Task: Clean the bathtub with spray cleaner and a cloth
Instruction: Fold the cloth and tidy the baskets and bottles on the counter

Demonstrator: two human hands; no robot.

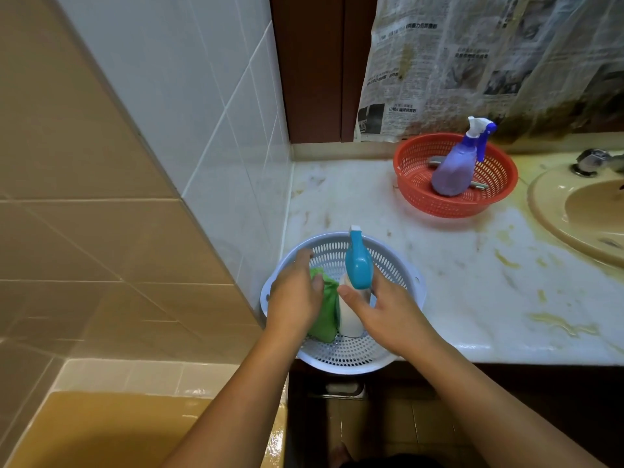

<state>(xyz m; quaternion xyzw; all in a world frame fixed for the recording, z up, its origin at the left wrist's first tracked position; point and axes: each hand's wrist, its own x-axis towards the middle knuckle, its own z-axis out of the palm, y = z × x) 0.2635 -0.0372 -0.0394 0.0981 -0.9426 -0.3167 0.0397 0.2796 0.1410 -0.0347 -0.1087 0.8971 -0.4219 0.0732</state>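
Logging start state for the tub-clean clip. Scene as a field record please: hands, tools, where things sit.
left hand: grips green cloth in pale blue basket
right hand: holds white spray bottle standing in same basket
pale blue basket: counter's front edge, overhanging
red basket: farther back on counter, holds purple spray bottle
bathtub: lower left, no hand on it

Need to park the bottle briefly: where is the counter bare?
Bare marble counter lies between the blue basket, red basket and sink, and along the tiled wall toward the corner. Crowded: the blue basket, where left hand grips green cloth and right hand the spray bottle.
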